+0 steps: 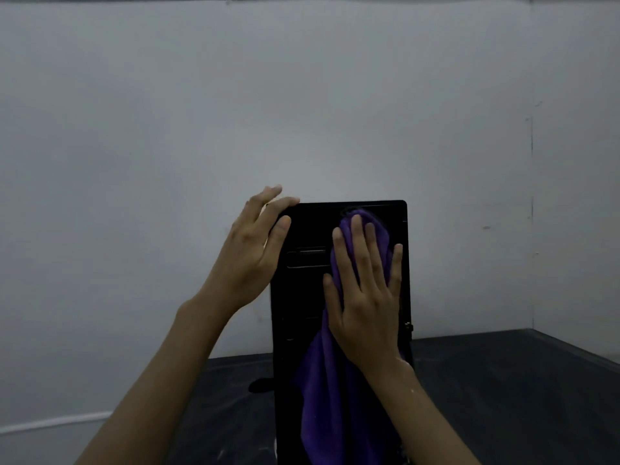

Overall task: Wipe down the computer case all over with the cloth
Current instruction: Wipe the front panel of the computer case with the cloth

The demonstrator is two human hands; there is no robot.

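Note:
A black computer case (302, 297) stands upright on a dark table, its near face toward me. A purple cloth (332, 397) hangs down that face, from near the top edge to the bottom of the view. My right hand (364, 297) lies flat on the cloth with fingers spread, pressing it against the case's upper right part. My left hand (251, 253) rests on the case's upper left edge, thumb on the face and fingers curled over the top corner and side.
The dark table (503, 380) runs to the right and behind the case, ending at a grey wall (302, 95). A small dark object (261, 385) lies on the table just left of the case. The wall corner is at the right.

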